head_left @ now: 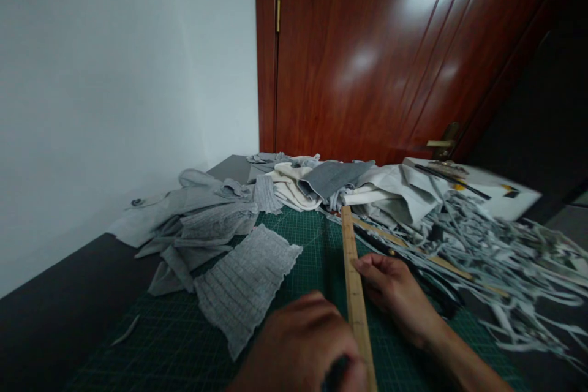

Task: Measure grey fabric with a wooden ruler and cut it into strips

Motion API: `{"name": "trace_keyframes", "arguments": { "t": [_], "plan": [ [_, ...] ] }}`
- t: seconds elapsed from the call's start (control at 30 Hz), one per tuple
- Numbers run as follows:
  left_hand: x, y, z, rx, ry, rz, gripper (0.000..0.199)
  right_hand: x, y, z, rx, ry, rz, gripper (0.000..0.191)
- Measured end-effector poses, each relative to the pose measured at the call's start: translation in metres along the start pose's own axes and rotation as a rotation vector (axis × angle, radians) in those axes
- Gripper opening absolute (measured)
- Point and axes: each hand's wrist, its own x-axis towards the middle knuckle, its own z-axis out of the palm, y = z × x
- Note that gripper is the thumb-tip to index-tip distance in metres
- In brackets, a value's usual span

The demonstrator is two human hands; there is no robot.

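My left hand, blurred at the bottom middle, is closed in a fist around a dark handle. Only the handle's end shows, so its kind stays hidden. Fingers of my right hand pinch the right edge of a long wooden ruler, which points away from me over a green cutting mat. To the left of the ruler lies a flat piece of grey ribbed fabric with wavy edges. Black-handled scissors lie beside my right hand, partly covered by it.
Grey cloth pieces are heaped at the left. White and grey fabrics pile up at the back. Tangled grey strips spread over the right side. A white wall and a brown door stand behind.
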Motion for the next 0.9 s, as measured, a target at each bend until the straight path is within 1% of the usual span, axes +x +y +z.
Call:
{"name": "trace_keyframes", "arguments": {
  "t": [0.03,0.07,0.1,0.17,0.23,0.27,0.33,0.4,0.43,0.5,0.53,0.6,0.7,0.73,0.8,0.9],
  "plan": [
    [0.008,-0.004,-0.014,0.172,0.086,0.006,0.028,0.000,0.000,0.000,-0.026,-0.009,0.008,0.054],
    [0.013,-0.010,-0.027,0.346,0.198,-0.025,0.041,0.000,0.001,0.001,-0.049,-0.019,0.018,0.055],
    [0.016,-0.017,-0.038,0.484,0.238,-0.061,0.051,0.000,0.002,0.003,-0.069,-0.028,0.026,0.057],
    [0.015,-0.033,-0.052,0.676,0.246,-0.131,0.061,-0.002,0.004,0.006,-0.085,-0.038,0.037,0.059],
    [0.010,-0.045,-0.057,0.731,0.179,-0.188,0.062,-0.004,0.005,0.008,-0.084,-0.042,0.039,0.060],
    [0.006,-0.048,-0.059,0.714,0.123,-0.182,0.061,-0.005,0.005,0.009,-0.083,-0.046,0.038,0.060],
    [-0.002,-0.043,-0.062,0.612,-0.030,-0.090,0.066,-0.005,0.004,0.008,-0.076,-0.054,0.037,0.059],
    [-0.005,-0.028,-0.066,0.470,-0.183,0.040,0.077,-0.005,0.002,0.005,-0.062,-0.059,0.044,0.058],
    [-0.005,-0.020,-0.069,0.418,-0.213,0.073,0.072,-0.005,0.001,0.004,-0.055,-0.063,0.049,0.057],
    [-0.001,-0.008,-0.072,0.376,-0.183,0.066,0.049,-0.005,-0.001,0.003,-0.052,-0.079,0.055,0.056],
    [0.003,-0.006,-0.072,0.381,-0.149,0.053,0.043,-0.006,-0.002,0.004,-0.052,-0.091,0.060,0.055],
    [0.009,-0.006,-0.070,0.403,-0.137,0.055,0.045,-0.008,-0.003,0.008,-0.058,-0.112,0.068,0.056],
    [0.012,-0.015,-0.066,0.396,-0.210,0.108,0.056,-0.012,-0.004,0.017,-0.092,-0.136,0.082,0.060],
    [0.011,-0.018,-0.065,0.375,-0.215,0.112,0.057,-0.013,-0.004,0.021,-0.112,-0.144,0.086,0.061],
    [0.010,-0.022,-0.061,0.314,-0.149,0.080,0.053,-0.014,-0.005,0.028,-0.153,-0.161,0.096,0.062],
    [0.012,-0.021,-0.053,0.207,0.048,-0.036,0.044,-0.013,-0.002,0.039,-0.210,-0.186,0.086,0.062]
  ]
}}
